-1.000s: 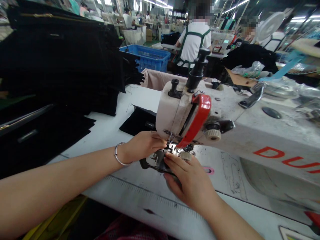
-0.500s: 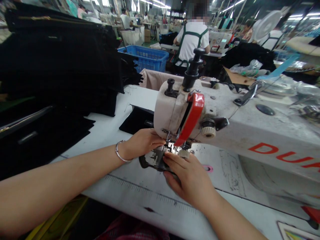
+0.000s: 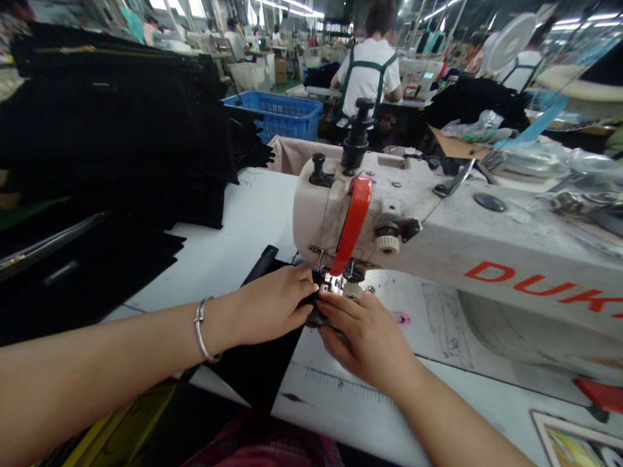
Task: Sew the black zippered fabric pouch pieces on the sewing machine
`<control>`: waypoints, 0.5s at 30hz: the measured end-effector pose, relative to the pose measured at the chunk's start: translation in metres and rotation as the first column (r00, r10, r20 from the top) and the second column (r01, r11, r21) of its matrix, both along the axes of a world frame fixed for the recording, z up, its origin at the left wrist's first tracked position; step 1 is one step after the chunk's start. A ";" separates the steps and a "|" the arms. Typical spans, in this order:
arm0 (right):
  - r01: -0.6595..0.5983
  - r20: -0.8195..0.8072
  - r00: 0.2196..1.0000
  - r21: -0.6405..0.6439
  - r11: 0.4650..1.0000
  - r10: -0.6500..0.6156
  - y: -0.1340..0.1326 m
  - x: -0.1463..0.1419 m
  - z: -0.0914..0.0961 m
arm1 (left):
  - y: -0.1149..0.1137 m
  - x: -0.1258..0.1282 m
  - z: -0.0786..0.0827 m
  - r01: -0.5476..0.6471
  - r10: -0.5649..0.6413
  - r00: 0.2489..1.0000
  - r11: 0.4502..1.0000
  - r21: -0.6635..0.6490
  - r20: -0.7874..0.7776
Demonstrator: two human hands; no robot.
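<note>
the black cloth (image 3: 263, 370) lies from the centre to the lower middle of the frame. near the centre, the left hand (image 3: 275, 301) pinches it narrowly between thumb and fingers. the right hand (image 3: 367, 340), just right of centre, has its fingers close together at the presser foot (image 3: 335, 283) of the sewing machine (image 3: 428, 227); whether it grips, i cannot tell.
</note>
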State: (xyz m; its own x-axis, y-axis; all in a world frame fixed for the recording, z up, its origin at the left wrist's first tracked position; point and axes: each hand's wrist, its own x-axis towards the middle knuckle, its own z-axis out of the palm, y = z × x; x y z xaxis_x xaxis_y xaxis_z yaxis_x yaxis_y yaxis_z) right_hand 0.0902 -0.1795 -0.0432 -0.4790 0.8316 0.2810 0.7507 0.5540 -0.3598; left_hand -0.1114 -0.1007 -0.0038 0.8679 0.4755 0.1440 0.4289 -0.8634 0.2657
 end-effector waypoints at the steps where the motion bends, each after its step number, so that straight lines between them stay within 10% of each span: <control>1: 0.000 0.002 1.000 0.002 1.000 0.000 0.000 0.000 0.000 | 0.002 -0.001 0.000 0.017 -0.017 1.000 1.000 0.001 0.000; 7: -0.027 -0.012 1.000 0.000 1.000 0.027 -0.003 0.000 0.000 | 0.026 -0.021 -0.015 0.079 -0.077 0.995 0.997 0.021 -0.067; 15: -0.079 -0.029 0.996 0.028 0.997 0.079 -0.004 0.003 -0.005 | -0.014 -0.024 -0.030 0.039 -0.034 0.998 0.990 0.135 -0.046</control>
State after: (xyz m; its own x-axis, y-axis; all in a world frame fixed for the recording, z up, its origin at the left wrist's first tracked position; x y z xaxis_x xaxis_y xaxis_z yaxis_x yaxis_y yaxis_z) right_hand 0.0928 -0.1834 -0.0484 -0.5339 0.7836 0.3177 0.6935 0.6208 -0.3657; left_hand -0.1350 -0.1150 -0.0341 0.8911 0.4220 0.1667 0.4050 -0.9055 0.1269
